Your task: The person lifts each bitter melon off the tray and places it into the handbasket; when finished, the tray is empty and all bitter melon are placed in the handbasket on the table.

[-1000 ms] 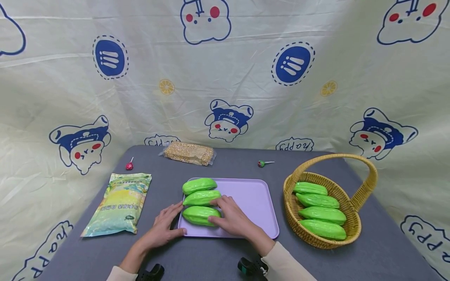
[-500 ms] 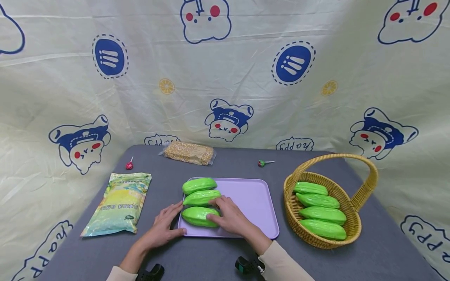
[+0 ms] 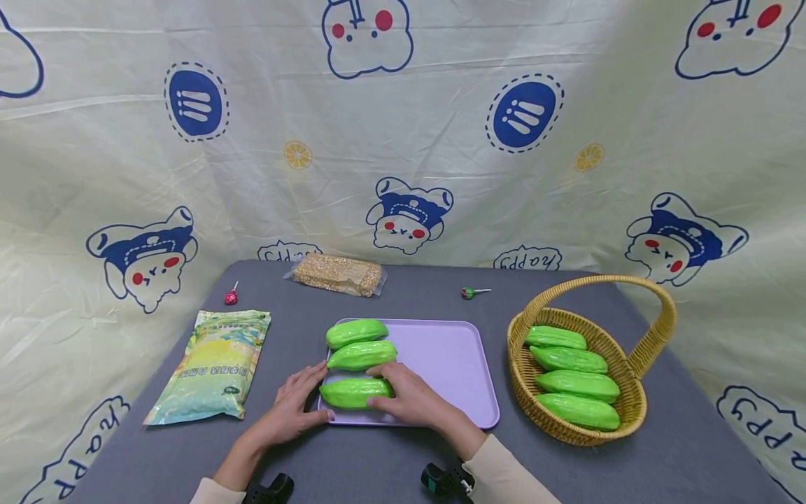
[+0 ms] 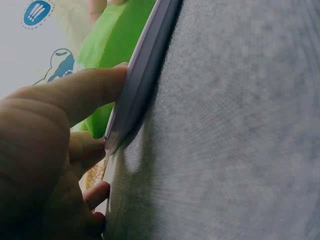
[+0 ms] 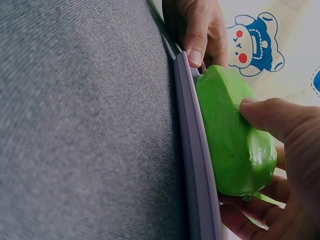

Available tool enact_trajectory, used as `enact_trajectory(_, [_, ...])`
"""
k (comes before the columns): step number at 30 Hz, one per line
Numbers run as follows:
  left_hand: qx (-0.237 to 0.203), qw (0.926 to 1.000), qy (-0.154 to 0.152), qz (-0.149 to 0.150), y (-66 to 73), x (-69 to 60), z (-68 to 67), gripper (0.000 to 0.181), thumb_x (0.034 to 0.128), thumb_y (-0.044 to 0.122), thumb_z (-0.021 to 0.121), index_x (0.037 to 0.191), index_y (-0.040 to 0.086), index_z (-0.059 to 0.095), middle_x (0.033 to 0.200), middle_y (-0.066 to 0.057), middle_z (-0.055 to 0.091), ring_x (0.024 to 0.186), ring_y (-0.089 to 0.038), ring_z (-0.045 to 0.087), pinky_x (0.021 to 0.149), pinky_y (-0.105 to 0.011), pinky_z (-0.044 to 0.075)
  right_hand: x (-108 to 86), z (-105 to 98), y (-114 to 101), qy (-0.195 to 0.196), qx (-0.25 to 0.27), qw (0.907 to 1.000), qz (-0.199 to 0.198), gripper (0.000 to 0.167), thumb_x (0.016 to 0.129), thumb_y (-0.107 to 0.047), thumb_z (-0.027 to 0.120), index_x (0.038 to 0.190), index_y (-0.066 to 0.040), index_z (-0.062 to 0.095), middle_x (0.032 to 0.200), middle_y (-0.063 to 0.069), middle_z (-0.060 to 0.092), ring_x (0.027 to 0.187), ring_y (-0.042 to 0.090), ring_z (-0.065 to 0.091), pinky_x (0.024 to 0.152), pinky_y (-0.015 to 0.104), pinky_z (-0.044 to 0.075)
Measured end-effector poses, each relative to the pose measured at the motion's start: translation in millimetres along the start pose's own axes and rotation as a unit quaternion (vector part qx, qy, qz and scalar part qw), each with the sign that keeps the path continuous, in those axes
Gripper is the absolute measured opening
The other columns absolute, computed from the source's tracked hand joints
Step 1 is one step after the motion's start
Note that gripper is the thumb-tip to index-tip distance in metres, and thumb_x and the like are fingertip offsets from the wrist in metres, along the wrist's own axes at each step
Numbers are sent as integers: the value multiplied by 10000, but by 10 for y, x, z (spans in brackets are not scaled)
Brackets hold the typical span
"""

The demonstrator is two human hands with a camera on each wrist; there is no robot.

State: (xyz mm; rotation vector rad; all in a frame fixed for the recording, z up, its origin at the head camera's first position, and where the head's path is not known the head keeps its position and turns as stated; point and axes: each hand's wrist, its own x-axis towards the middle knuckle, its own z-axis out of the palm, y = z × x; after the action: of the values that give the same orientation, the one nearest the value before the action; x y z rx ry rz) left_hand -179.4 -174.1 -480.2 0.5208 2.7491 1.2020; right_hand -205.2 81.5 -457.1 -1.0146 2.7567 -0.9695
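Observation:
On a lilac tray (image 3: 441,364) three ridged green gourds lie in a column along the left side. My right hand (image 3: 412,395) grips the right end of the nearest gourd (image 3: 349,393), thumb on its near side and fingers on its far side. The middle gourd (image 3: 362,355) lies just beyond those fingers, and the far gourd (image 3: 357,333) lies behind it. My left hand (image 3: 292,406) holds the tray's near left corner. In the left wrist view, its thumb (image 4: 100,90) presses the tray rim (image 4: 137,75), with the other fingers partly hidden behind the palm.
To the right stands a wicker basket (image 3: 582,441) with a tall handle and several green gourds inside. A yellow-green bag (image 3: 214,367) lies at left. Farther back are a clear packet of grains (image 3: 340,274), a red lollipop (image 3: 231,297) and a green lollipop (image 3: 468,293).
The nearest gourd has shifted left and toward the tray's front edge with my right hand, widening the gap to the middle gourd. My left hand stays in place.

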Motion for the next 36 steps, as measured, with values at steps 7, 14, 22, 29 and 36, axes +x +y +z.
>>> enact_trajectory(7, [-15, 10000, -33, -41, 11, -2, -7, 797, 800, 357, 719, 1446, 60, 358, 1544, -122, 287, 1400, -433, 176, 1040, -700, 89, -33, 9, 9, 107, -42, 9999, 18, 407, 856, -305, 673, 1186, -80, 600, 1177, 69, 620, 1107, 216, 564, 949, 376, 433])
enact_trajectory(14, [32, 10000, 59, 30, 9, -4, 6, 784, 797, 337, 718, 1439, 51, 369, 1537, -131, 299, 1388, -432, 200, 1033, -700, 105, -142, -66, 35, 402, 119, 9991, 86, 413, 838, -333, 695, 1179, -116, 612, 1106, 20, 620, 1014, 155, 556, 869, 312, 443])
enact_trajectory(22, [-18, 10000, 26, -62, -1, -1, 8, 784, 795, 331, 722, 1440, 57, 371, 1535, -131, 304, 1390, -429, 197, 1039, -692, 102, -328, -209, 40, 920, 84, 9957, -60, 422, 821, -324, 714, 1169, -104, 622, 1053, 2, 629, 954, 130, 556, 808, 274, 444])
enact_trajectory(29, [7, 9999, 38, -96, 17, -6, -2, 779, 794, 340, 726, 1432, 53, 383, 1532, -129, 310, 1389, -428, 199, 1037, -691, 109, -489, -391, 11, 1289, -45, 9915, -171, 427, 789, -288, 745, 1162, -118, 627, 1038, -30, 629, 908, 70, 520, 773, 242, 437])
enact_trajectory(36, [11, 9999, -32, -147, 24, 3, -7, 781, 794, 343, 728, 1431, 50, 382, 1536, -127, 301, 1396, -431, 184, 1040, -692, 102, -654, -577, 9, 1567, -41, 9876, -9, 414, 796, -297, 743, 1161, -142, 624, 1036, -45, 606, 871, 36, 473, 710, 262, 443])
